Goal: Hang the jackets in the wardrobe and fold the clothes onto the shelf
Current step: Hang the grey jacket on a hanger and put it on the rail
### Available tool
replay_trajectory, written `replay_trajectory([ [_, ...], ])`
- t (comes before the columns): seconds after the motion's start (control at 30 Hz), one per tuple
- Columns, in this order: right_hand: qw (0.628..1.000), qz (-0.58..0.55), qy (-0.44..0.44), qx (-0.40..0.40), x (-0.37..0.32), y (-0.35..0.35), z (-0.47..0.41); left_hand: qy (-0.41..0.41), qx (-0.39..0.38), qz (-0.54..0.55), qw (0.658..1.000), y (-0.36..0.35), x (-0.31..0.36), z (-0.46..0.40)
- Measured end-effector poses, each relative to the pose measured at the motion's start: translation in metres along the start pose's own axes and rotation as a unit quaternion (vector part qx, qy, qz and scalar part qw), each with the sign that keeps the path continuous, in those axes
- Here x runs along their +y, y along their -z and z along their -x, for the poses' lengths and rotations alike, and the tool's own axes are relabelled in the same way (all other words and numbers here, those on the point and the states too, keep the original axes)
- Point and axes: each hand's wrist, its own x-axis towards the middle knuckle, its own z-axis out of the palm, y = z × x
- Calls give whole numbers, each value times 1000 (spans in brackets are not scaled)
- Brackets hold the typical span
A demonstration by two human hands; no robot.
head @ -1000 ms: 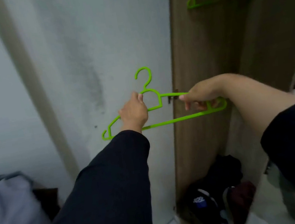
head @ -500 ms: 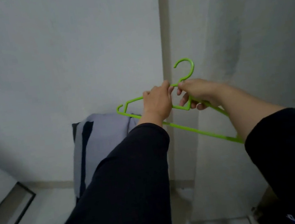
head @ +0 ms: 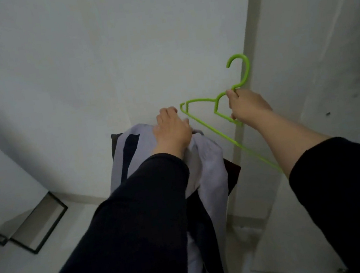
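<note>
My right hand (head: 247, 107) grips a bright green plastic hanger (head: 199, 99) at its neck, just below the hook, and holds it up in front of the white wall. Its long lower bar slants down to the right behind my forearm. A pale lavender jacket (head: 210, 162) with a dark stripe is draped over a dark chair back (head: 232, 170) below the hanger. My left hand (head: 172, 130) lies on the top of the jacket, palm down, with the fingers reaching over its upper edge. Both arms wear dark sleeves. The wardrobe is out of view.
White walls fill the view, with a pale vertical trim strip (head: 250, 34) behind the hanger. A black rectangular frame (head: 48, 224) lies on the light floor at the lower left. A pale panel leans at the right.
My left hand has let go of the hanger and dropped onto the jacket. The right hand now carries the hanger alone. The view has swung left, away from the wardrobe.
</note>
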Motion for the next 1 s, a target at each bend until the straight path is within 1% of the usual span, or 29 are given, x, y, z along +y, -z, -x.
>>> replay_trajectory([
  [0.1,998,-43,4,-51,9,-21,-14,59,-93,-7,994,-21,-10,-12],
  [0.2,992,-67,-1,-105,17,-46,-19,80,-127,-30,988,-42,-17,-21],
  [0.3,990,-99,-11,-104,24,-55,-22,101,-150,-91,979,-53,-24,-27],
  [0.4,986,-130,-12,-102,33,-59,-28,108,-125,-135,977,-59,-36,-30],
  [0.47,978,-162,-30,-128,35,-60,-31,91,-95,-168,977,-56,-39,-31],
  [0.5,970,-186,-44,-149,35,-59,-31,86,-78,-165,979,-53,-40,-32],
  [0.53,962,-208,-59,-167,34,-58,-31,92,-57,-142,984,-50,-41,-34],
  [0.6,948,-241,-90,-188,32,-53,-29,141,-23,-55,988,-40,-46,-36],
  [0.63,941,-260,-102,-190,32,-52,-28,173,-7,-15,985,-34,-50,-35],
  [0.7,934,-289,-108,-180,28,-51,-25,222,21,28,974,-22,-58,-31],
  [0.8,957,-250,-85,-124,21,-57,-23,224,55,83,969,-5,-64,-24],
  [0.9,972,-210,-43,-99,9,-64,-17,239,106,198,945,24,-60,-20],
  [0.97,980,-174,-6,-99,-3,-66,-7,210,153,250,933,44,-56,-15],
  [1.0,980,-171,-2,-100,-12,-68,-1,184,162,265,932,53,-54,-13],
])
